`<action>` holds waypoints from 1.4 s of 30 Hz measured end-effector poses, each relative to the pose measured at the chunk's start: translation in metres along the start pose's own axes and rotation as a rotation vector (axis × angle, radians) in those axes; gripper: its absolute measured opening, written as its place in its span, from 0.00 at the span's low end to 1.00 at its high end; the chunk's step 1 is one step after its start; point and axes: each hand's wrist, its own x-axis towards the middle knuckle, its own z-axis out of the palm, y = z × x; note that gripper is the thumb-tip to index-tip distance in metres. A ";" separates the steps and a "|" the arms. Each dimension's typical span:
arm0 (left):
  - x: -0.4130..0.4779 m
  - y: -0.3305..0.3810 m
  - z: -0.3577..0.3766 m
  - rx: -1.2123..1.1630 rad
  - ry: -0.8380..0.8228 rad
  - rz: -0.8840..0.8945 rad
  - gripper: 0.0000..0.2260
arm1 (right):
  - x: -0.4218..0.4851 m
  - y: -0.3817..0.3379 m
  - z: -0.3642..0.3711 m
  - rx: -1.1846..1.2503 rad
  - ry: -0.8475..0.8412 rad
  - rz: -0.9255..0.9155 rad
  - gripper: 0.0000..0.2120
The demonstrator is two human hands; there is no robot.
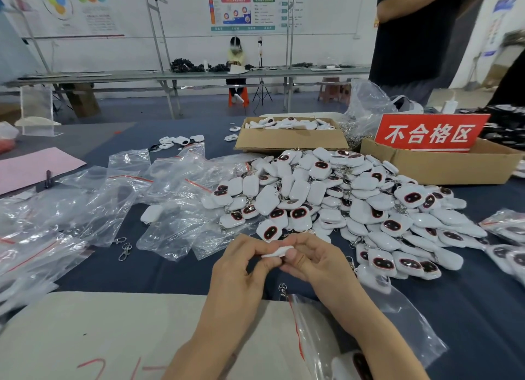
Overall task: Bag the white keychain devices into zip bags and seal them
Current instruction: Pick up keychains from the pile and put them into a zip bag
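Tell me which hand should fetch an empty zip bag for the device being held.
Left. The empty zip bags lie spread on the left side of the table, nearer the left hand. Both hands pinch the white device, so the right hand could probably keep hold of it alone.

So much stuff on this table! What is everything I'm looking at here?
white keychain devices: large heap, white with dark faces, table centre-right
held device: one, white, between both hands
empty zip bags: many, clear with red strips, table left
bagged devices: a few, right edge
zip bag: one, clear, device inside, near edge under the right forearm
loose clips: a few, silver, beside bags
cardboard box: one, brown, holds white parts, behind heap
second box: one, brown, red sign, far right
pink sheet: one, far left
left hand: gripping the device
right hand: gripping the device
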 end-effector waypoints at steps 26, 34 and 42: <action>0.004 -0.001 -0.006 -0.459 0.029 -0.370 0.05 | -0.003 -0.007 0.013 0.008 -0.065 0.041 0.16; 0.002 0.005 -0.004 -0.580 -0.077 -0.438 0.14 | -0.005 -0.014 0.020 -0.132 -0.016 -0.083 0.13; -0.001 0.012 -0.002 -0.497 -0.029 -0.337 0.10 | -0.006 -0.012 0.017 -0.133 0.084 -0.171 0.13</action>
